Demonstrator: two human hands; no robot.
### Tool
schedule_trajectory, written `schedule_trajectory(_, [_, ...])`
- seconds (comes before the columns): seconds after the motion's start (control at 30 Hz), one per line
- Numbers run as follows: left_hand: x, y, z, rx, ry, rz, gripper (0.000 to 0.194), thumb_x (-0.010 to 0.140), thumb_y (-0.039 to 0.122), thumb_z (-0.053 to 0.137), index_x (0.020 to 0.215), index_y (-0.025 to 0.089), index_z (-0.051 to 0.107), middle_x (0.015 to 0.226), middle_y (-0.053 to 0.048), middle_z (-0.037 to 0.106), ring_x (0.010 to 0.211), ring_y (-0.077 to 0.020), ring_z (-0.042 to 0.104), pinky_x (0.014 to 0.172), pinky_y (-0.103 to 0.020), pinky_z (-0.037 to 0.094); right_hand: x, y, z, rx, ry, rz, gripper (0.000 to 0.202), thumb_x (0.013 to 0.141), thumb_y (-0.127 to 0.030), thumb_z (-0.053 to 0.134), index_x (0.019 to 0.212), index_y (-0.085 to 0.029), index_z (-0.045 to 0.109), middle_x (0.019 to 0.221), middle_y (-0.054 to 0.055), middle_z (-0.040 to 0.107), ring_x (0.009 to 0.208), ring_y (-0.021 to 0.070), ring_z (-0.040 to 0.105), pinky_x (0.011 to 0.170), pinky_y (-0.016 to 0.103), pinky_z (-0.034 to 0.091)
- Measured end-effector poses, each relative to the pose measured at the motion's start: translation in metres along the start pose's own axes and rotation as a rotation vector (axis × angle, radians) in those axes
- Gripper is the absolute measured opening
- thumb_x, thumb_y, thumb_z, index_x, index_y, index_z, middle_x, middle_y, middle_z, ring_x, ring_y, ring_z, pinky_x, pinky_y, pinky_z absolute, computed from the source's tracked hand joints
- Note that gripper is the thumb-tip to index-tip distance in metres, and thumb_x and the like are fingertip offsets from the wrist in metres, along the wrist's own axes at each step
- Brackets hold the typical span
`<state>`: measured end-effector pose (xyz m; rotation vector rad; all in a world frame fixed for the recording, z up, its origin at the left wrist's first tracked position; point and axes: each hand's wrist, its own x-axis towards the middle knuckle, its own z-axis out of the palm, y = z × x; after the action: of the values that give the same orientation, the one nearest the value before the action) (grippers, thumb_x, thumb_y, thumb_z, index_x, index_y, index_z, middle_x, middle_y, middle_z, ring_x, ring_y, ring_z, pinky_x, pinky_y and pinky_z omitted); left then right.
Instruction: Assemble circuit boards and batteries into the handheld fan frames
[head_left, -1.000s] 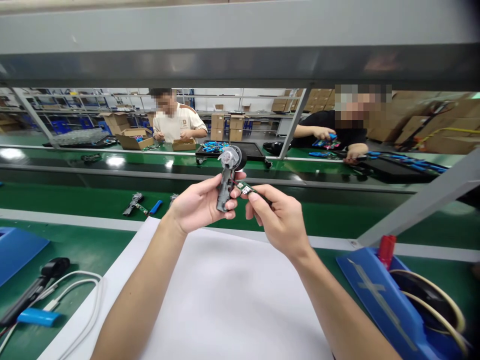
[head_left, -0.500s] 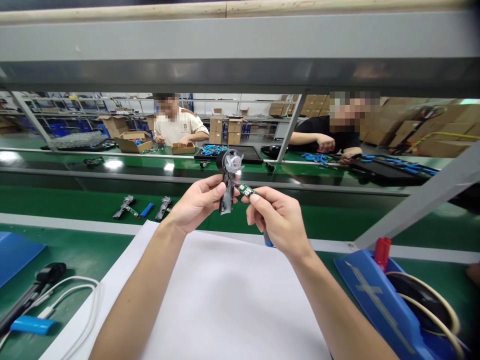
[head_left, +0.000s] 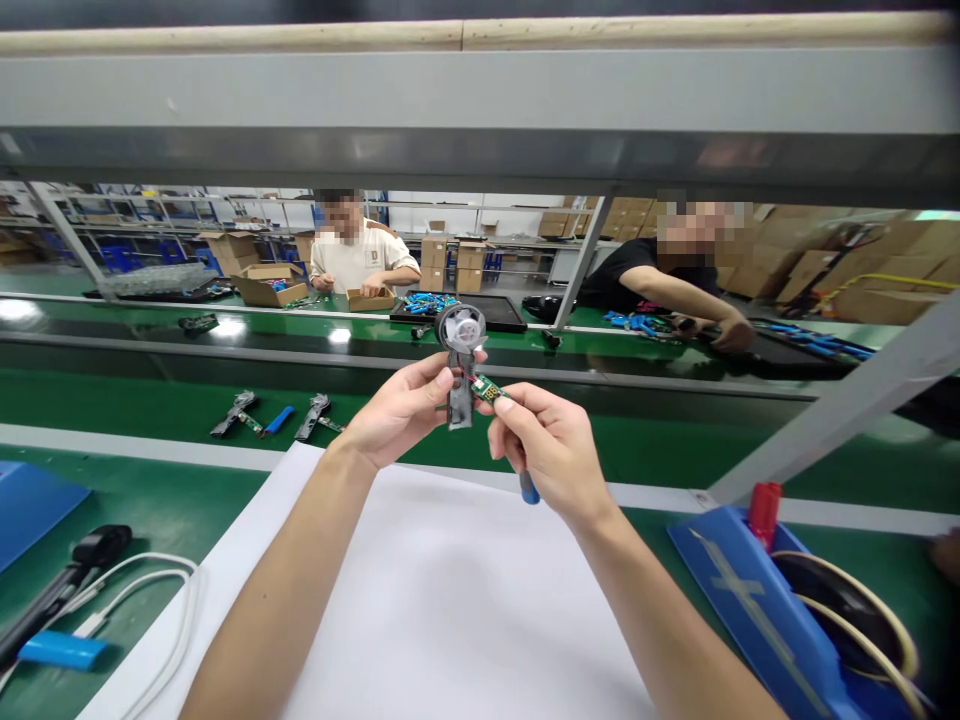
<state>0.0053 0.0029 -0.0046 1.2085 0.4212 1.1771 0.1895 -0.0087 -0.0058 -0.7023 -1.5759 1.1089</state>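
Note:
My left hand (head_left: 397,408) is closed round the dark handle of a small handheld fan (head_left: 460,405), held upright with its clear impeller (head_left: 464,328) exposed at the top. Thumb and fingers of my right hand (head_left: 555,440) pinch a green circuit board (head_left: 487,389) with a digit display, just right of the handle. Thin wires run between the board and the fan. Beneath my right palm the end of a blue cylindrical battery (head_left: 529,488) sticks out; how it is held is hidden. White paper (head_left: 465,590) lies below both hands.
Two opened fan units (head_left: 235,413) and a blue battery (head_left: 280,419) lie left on the green belt. A black device (head_left: 101,548), white cable (head_left: 176,572) and blue cylinder (head_left: 64,650) sit front left, a blue holder (head_left: 757,600) right. Two co-workers sit opposite, beyond a metal post (head_left: 585,260).
The fan has turned slightly to face me more. The board tilts more, and its digits look yellow instead of white. The right-hand co-worker's arm has reached further right.

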Motion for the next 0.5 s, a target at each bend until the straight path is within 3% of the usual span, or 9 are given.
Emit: schedule_trajectory(0.5, [0.0, -0.0007, -0.0012, 0.035, -0.003, -0.003, 0.036, 0.092, 0.035, 0.065, 0.126, 0.023, 0.068, 0.102, -0.007, 0.072, 0.09, -0.0166, 0.066, 0.079, -0.026, 0.047, 0.002, 0.0048, 0.0002, 0.019, 0.006, -0.002, 0.024, 0.09, -0.034, 0.056, 0.085, -0.013, 0.065, 0.051, -0.002, 0.058, 0.038, 0.006, 0.041, 0.038, 0.018, 0.029])
